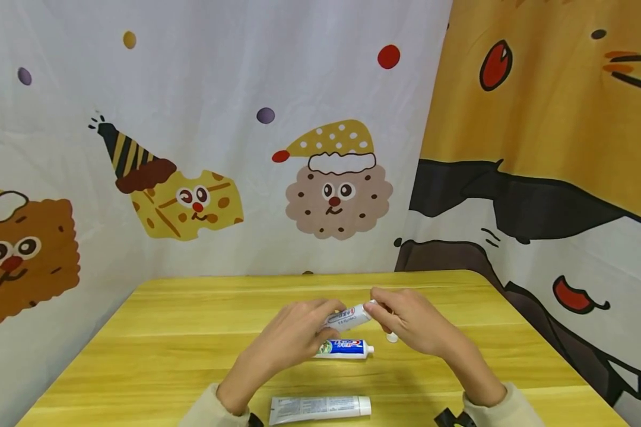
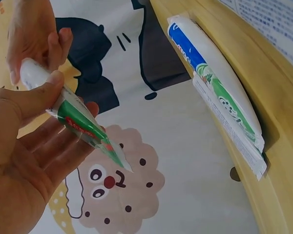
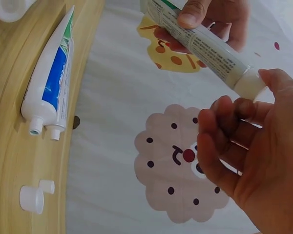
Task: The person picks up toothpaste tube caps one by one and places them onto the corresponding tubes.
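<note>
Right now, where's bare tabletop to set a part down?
Yellow wooden table: broad patch left of the left hand; another between right hand and right edge. Crowded: centre, with the held white tube, two side-by-side printed tubes, white round caps; nearer the person, a long white tube.

Curtained nook; cartoon-print drapes (image 1: 320,71), wood-grain table (image 1: 203,320)

White-and-green tube (image 1: 351,318) is held tilted in left hand (image 1: 291,332); its white cap (image 3: 249,85) is pinched by right hand (image 1: 416,320)
</note>
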The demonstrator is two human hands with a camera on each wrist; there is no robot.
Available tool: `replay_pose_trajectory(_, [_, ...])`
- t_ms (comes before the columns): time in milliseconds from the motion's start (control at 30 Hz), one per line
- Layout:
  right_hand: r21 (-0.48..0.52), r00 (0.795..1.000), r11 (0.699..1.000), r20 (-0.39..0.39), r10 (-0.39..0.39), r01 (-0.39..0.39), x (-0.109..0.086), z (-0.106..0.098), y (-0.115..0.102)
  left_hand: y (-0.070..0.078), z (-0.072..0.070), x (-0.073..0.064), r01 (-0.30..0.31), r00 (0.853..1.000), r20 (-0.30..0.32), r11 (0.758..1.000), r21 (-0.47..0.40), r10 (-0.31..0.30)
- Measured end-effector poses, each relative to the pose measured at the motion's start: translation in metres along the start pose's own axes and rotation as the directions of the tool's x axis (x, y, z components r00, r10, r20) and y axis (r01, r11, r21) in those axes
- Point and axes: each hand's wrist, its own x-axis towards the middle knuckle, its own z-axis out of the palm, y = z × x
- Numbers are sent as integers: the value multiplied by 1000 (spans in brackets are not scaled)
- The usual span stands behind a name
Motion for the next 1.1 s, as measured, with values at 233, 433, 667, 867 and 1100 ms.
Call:
replay_pose_trajectory(233, [57,992,992,69,107,-111,-3,-6,3,-4,2,2,-18,999,43,999,-49,20])
replay_pose_trajectory(433, [108,988,982,23,153,-155,-8,-17,7,-10,12,4,-2,975,220,998,-69,18])
replay_pose_trajectory(667, [125,993,985,8,119,-119,-11,-18,16,-14,33,-1,32,907,422,999,-24,-18])
replay_pose_trajectory(867, [150,987,976,31,157,-160,-12,-19,18,-14,51,-3,25,877,477,997,67,-54])
replay_pose_trajectory(1100, [140,987,977,36,156,-159,-8,-24,17,-13,64,0,20,896,434,985,173,-95])
